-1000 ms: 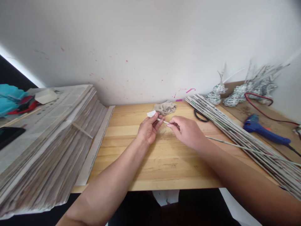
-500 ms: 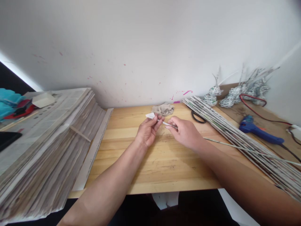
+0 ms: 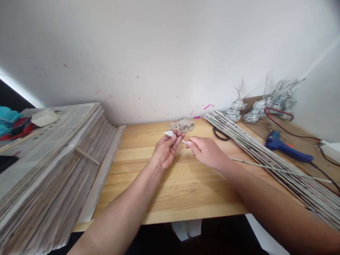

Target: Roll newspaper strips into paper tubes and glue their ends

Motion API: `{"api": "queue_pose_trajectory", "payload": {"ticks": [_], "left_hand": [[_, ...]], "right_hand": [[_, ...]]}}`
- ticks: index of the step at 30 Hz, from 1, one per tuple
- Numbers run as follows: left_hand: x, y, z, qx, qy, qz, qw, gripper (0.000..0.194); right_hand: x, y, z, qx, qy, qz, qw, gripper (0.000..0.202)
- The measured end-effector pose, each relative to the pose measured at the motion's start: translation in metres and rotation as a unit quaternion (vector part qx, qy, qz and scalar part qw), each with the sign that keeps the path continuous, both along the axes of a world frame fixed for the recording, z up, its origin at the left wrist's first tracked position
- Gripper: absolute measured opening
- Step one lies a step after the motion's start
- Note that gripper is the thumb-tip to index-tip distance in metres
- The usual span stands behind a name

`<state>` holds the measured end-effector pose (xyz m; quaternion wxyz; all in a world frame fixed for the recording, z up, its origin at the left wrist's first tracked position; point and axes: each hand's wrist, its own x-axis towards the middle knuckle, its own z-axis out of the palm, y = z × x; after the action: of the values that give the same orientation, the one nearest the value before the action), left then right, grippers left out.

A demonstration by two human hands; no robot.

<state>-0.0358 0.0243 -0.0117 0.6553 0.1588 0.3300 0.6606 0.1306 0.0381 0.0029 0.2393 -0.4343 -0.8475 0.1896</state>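
A thin rolled paper tube [image 3: 278, 170] runs from between my hands, behind my right forearm, out to the right across other tubes. My left hand [image 3: 165, 150], palm turned up, pinches its far-left part between thumb and fingers. A loose white pointed paper end [image 3: 168, 133] sticks out beyond that thumb. My right hand [image 3: 207, 150] is closed on the tube a little to the right, thumb against fingers. Only a short piece of tube shows between the two hands. Both hands are just above the wooden table [image 3: 148, 177].
A tall newspaper stack [image 3: 79, 152] stands at left. A crumpled cloth [image 3: 182, 125] lies behind my hands. Black-handled scissors [image 3: 220, 134] lie partly under a bundle of paper tubes [image 3: 255, 152]. Beyond are a blue glue gun [image 3: 288, 147] and woven paper figures [image 3: 233, 110].
My right-hand fingers have curled tighter round the tube, hiding more of it. The left thumb has rolled slightly over the paper. The view has shifted a little.
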Motion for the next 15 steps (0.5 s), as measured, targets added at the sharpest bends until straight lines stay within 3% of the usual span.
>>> {"api": "queue_pose_trajectory", "payload": {"ticks": [9, 15], "left_hand": [[-0.002, 0.003, 0.000, -0.017, -0.013, 0.034, 0.999, 0.011], [-0.006, 0.007, -0.001, -0.029, -0.014, 0.057, 0.998, 0.010]], "right_hand": [[0.004, -0.001, 0.004, 0.069, -0.071, -0.028, 0.995, 0.029], [0.010, -0.005, 0.013, 0.072, -0.124, -0.059, 0.988, 0.028]]}}
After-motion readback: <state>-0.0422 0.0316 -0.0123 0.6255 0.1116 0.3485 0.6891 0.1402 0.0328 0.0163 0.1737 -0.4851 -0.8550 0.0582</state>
